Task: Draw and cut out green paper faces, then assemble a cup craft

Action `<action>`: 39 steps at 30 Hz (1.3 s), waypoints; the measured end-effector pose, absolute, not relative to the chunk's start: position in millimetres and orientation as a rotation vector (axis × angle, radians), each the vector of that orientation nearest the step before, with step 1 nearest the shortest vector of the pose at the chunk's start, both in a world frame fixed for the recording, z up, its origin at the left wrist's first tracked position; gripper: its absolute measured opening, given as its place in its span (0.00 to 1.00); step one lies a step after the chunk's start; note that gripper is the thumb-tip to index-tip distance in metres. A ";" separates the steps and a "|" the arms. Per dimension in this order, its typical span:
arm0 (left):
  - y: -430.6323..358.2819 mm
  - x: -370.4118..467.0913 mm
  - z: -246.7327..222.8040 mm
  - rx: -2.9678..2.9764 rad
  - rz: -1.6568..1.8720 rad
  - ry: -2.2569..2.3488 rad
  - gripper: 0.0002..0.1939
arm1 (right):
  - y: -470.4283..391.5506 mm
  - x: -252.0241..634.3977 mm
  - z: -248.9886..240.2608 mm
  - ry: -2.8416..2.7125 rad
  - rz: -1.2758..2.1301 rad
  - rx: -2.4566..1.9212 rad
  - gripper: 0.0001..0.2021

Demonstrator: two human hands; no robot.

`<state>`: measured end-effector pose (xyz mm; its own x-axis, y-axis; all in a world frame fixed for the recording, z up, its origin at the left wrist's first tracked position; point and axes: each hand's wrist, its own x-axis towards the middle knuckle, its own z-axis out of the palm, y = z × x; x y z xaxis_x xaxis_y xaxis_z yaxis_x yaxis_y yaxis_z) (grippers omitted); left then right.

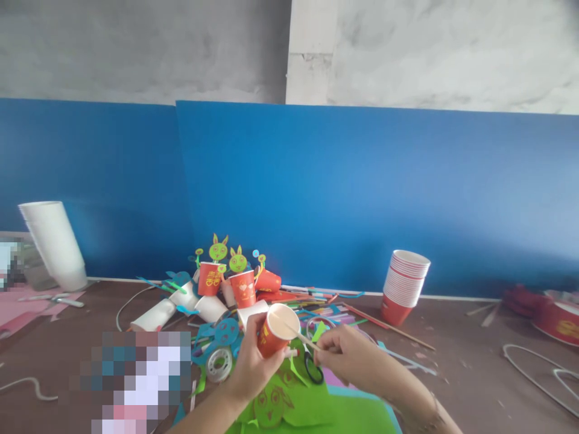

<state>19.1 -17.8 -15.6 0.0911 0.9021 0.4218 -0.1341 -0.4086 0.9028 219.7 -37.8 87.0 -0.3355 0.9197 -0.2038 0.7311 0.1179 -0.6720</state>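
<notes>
My left hand (254,369) is wrapped round a red paper cup (271,339), tilted so its pale inside faces me. My right hand (335,354) pinches a thin wooden stick (304,339) whose far end reaches into the cup's mouth. Below the hands lies green paper (312,413) with a drawn face on it. Black-handled scissors (313,369) rest just under my right hand. A roll of clear tape (219,364) lies left of my left hand.
Behind stand red cups (243,290) with green paper bunny faces, near white cups and coloured strips. Stacked cups (406,283) stand at right, a white stack (56,244) at far left. A blue panel (339,193) runs along the brown table's (452,337) back.
</notes>
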 end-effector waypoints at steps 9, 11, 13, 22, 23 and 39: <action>-22.3 24.2 -3.4 1.298 1.357 0.613 0.26 | -40.3 229.3 105.2 -1.716 0.595 -1.216 0.13; -22.5 24.6 -4.9 1.282 1.335 0.582 0.25 | -42.6 215.9 97.9 -1.817 0.434 -1.119 0.11; -21.7 24.6 -6.8 1.283 1.317 0.578 0.24 | -43.5 205.0 88.3 -1.987 0.303 -0.992 0.09; -20.1 24.6 -5.8 1.306 1.332 0.634 0.25 | -36.0 200.4 71.9 -2.169 0.112 -0.766 0.09; -20.2 24.6 -5.2 1.304 1.329 0.627 0.25 | -35.4 200.0 71.7 -2.181 0.099 -0.761 0.09; -17.6 21.1 -4.7 1.311 1.355 0.618 0.27 | -37.5 194.0 65.3 -2.279 -0.143 -0.604 0.14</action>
